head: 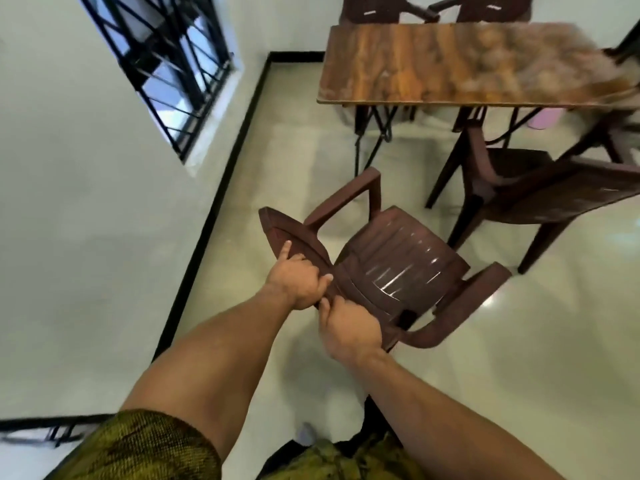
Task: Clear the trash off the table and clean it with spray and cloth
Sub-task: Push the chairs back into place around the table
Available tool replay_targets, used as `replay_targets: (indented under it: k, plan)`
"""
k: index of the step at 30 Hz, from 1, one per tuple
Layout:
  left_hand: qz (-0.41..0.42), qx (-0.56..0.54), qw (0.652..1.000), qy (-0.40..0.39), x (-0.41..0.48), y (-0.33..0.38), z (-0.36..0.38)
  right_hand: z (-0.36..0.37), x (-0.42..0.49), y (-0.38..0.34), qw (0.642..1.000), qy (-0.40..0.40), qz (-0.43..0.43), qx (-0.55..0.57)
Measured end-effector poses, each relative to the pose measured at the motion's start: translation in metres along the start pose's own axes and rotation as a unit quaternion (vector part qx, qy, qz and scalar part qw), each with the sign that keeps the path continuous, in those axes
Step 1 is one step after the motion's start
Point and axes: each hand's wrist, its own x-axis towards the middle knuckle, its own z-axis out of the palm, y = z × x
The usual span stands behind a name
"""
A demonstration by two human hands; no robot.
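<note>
A brown plastic armchair (394, 265) stands on the pale floor just in front of me. My left hand (298, 282) grips the top edge of its backrest. My right hand (349, 330) grips the same backrest a little lower and to the right. The wooden table (450, 67) is further away at the upper right, its top blurred at the right end. No trash, spray or cloth shows on the part of the table that I can see.
A second brown chair (540, 188) stands at the table's near side on the right. Two more chair backs (433, 8) show behind the table. A pink object (543, 119) lies under it. A barred window (166, 64) is in the left wall.
</note>
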Motion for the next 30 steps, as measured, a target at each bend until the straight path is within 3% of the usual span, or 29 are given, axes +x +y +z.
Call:
replay_targets:
  k: [4,9,15,18,23,30]
  plan:
    - [0.032,0.024,0.998,-0.046,-0.01,-0.001,-0.002,0.011,-0.022,-0.006,0.997,0.046,-0.036,-0.057]
    - [0.013,-0.004,0.999,-0.036,-0.013,-0.002,0.003,0.007,-0.027,0.008,0.987,0.054,-0.118,-0.089]
    - [0.009,-0.048,0.999,-0.003,0.004,0.015,-0.005,-0.02,0.007,0.064,0.972,0.059,-0.188,-0.131]
    - [0.028,-0.068,0.997,-0.002,0.017,0.021,-0.009,-0.043,0.036,0.099,0.964,0.024,-0.211,-0.162]
    - [0.051,-0.107,0.989,0.084,0.056,0.027,-0.015,-0.079,0.097,0.154,0.964,-0.001,-0.202,-0.175]
    - [-0.098,-0.146,0.979,0.104,0.156,0.081,-0.063,-0.136,0.204,0.223,0.967,-0.014,-0.175,-0.182]
